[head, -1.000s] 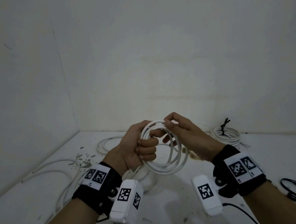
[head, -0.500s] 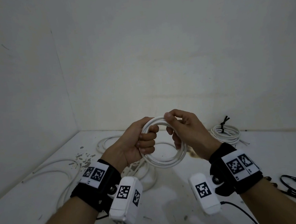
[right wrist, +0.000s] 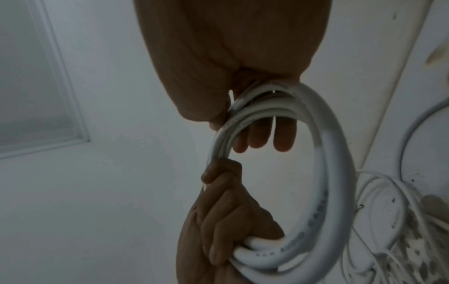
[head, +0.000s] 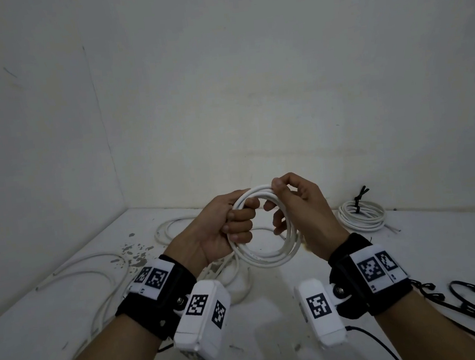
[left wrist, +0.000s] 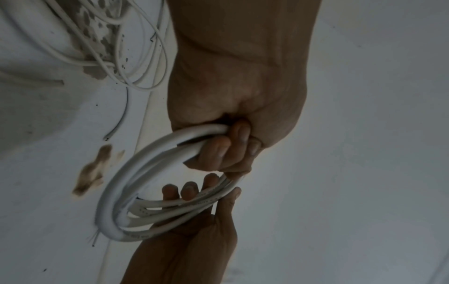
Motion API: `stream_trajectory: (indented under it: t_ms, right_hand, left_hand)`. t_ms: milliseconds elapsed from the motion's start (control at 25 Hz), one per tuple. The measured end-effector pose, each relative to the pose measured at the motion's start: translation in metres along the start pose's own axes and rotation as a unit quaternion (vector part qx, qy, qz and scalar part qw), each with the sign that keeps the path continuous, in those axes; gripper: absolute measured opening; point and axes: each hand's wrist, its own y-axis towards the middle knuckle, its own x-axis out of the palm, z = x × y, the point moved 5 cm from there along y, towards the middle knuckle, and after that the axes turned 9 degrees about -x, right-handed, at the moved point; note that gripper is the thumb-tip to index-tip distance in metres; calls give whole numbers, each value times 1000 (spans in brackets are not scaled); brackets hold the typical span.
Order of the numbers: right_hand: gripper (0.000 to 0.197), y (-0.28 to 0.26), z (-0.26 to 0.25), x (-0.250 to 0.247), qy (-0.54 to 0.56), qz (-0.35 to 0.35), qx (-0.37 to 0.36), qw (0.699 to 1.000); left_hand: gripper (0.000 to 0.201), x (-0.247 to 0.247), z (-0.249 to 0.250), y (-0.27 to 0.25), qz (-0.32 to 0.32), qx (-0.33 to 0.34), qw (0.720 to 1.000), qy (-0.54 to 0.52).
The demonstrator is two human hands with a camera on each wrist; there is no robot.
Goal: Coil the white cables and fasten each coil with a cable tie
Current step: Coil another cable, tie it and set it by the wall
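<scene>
Fingers, left: curled in a fist round the near-left side of the white coil [head: 262, 253], so my left hand [head: 221, 233] keeps the loops stacked together.
Fingers, right: thumb and forefinger pinch the strands at the top of the ring; the other fingers [head: 278, 223] reach through it, loosely bent. I judge my right hand [head: 301, 220] is laying a turn against the rest.
Coil position: held upright in the air between both hands, above the white table [head: 272, 315].
Head view only: a finished coil [head: 361, 215] with its black tie [head: 358, 197] lies far right; spare black ties [head: 474, 299] near right; loose white cable [head: 101, 280] left.
Left wrist view only: a bare cut end [left wrist: 93, 239] pokes from the ring's lower edge.
Right wrist view only: printed lettering [right wrist: 316, 221] along the cable.
</scene>
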Motion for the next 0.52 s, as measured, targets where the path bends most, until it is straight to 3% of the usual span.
stream_trajectory:
  t_ms: [520]
  right_hand:
    - [28,4,5,-9,-29,50,7,998]
  left_hand:
    - [33,-9,-1,-3,21,-11,1000,-3]
